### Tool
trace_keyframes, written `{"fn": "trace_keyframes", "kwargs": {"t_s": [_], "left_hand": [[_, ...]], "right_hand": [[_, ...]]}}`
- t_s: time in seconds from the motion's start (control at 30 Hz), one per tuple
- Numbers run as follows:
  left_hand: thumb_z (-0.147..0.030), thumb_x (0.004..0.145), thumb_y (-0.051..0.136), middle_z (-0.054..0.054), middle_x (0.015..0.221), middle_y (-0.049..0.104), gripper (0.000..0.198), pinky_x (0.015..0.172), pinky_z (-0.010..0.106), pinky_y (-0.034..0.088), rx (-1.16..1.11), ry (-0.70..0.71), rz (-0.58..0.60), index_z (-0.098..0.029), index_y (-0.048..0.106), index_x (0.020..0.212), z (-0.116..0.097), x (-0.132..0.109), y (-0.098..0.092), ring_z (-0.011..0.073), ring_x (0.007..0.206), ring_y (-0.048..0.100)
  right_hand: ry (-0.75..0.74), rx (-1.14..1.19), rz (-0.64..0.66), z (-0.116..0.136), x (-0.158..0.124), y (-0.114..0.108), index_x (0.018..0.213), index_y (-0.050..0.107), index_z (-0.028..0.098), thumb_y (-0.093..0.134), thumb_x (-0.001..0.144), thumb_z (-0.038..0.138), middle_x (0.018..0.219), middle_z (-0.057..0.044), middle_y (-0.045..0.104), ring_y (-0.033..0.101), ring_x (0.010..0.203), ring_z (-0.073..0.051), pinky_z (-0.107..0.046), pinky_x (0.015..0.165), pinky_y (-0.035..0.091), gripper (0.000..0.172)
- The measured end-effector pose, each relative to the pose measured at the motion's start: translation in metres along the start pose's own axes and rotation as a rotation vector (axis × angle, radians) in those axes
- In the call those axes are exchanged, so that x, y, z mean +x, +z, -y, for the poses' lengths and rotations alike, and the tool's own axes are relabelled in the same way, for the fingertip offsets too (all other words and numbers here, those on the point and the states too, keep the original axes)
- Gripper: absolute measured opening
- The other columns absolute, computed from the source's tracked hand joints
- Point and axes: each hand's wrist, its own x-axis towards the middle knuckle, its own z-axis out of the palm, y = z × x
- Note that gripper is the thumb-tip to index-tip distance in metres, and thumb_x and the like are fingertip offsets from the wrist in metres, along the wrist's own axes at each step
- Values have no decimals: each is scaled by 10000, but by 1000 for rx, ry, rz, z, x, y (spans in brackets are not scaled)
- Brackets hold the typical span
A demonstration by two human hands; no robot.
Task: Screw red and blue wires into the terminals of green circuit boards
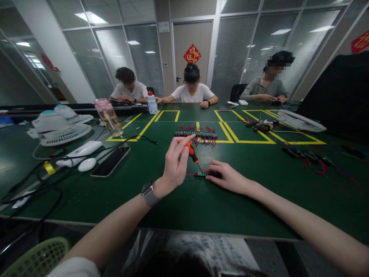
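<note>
My left hand (pixel 177 159) is closed around an orange and black screwdriver (pixel 192 152), held at a slant with its shaft pointing down to the right. The tip meets a small green circuit board (pixel 201 174) lying on the table. From the board's left end runs a red wire (pixel 190 175). My right hand (pixel 223 175) rests on the table with its fingers closed on the board's right side, hiding that end. Just beyond my hands lies a row of green circuit boards (pixel 184 134) with red and blue wires sticking out on both sides.
On the green table (pixel 161 207), a phone (pixel 111 161), white mouse (pixel 87 164), black cable and white fans (pixel 65 129) lie left. A clear bottle (pixel 108 117) stands behind them. More wired boards (pixel 308 156) and tools (pixel 263 125) lie right. Three people sit across.
</note>
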Motion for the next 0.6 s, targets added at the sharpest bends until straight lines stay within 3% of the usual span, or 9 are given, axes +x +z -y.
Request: {"fn": "trace_keyframes", "kwargs": {"t_s": [0.27, 0.47, 0.6], "left_hand": [[-202, 986, 398, 65, 1052, 547, 312, 858, 318, 494, 58, -8, -40, -213, 592, 1230, -1, 0, 0, 163, 973, 555], [-204, 961, 466, 71, 1084, 543, 269, 748, 262, 532, -2, -31, -49, -213, 550, 1216, 0, 0, 3, 157, 960, 561], [-208, 950, 505, 50, 1015, 521, 172, 716, 240, 522, 12, 1, -54, -214, 607, 1088, 1, 0, 3, 144, 926, 553]], "right_hand": [[0, 14, 1, 2, 0, -1, 1025, 676, 186, 569, 920, 268, 933, -61, 597, 601, 808, -177, -297, 734, 496, 171], [0, 3, 5, 2, 0, -1, 1036, 674, 184, 571, 921, 274, 945, -66, 603, 598, 808, -180, -308, 738, 496, 179], [3, -4, 11, 3, 0, -2, 1045, 671, 184, 565, 924, 272, 946, -65, 603, 601, 826, -185, -311, 754, 495, 183]]}}
